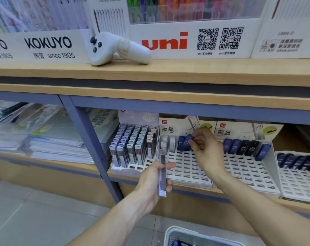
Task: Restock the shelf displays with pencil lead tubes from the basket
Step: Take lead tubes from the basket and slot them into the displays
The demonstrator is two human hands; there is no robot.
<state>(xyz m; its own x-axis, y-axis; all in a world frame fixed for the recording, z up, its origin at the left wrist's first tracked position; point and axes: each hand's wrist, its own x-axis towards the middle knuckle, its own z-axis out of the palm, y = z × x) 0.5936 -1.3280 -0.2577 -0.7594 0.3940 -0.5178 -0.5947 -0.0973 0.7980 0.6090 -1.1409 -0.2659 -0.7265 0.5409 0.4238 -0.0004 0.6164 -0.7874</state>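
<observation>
1. Left hand [155, 181]: fingers and thumb curled round a clear pencil lead tube [162, 174], held upright in front of the shelf edge. The tube's print cannot be read.
2. Right hand [206, 150]: fingertips pinch the top of a blue lead tube [187, 142] standing in the back row of the middle display tray [186, 167]. The fingers cover part of the tube; whether it is fully seated in its slot cannot be told.
3. The same tray holds a second blue tube [180, 143] just beside the pinched one and some white tubes [168, 144] at its left end. Most slots in front show bare.
4. Left display tray [124, 170]: densely packed with clear tubes; labels illegible.
5. Right display tray [248, 171]: a back row of blue and black tubes [246, 148] marked HB 0.5.
6. A further tray [299, 181] at the far right is cut off by the frame edge and blurred.
7. Basket [170, 233]: only its white rim shows at the bottom edge; contents largely out of view.
8. A white handheld controller [115, 48] lies on the upper shelf [203, 68].
</observation>
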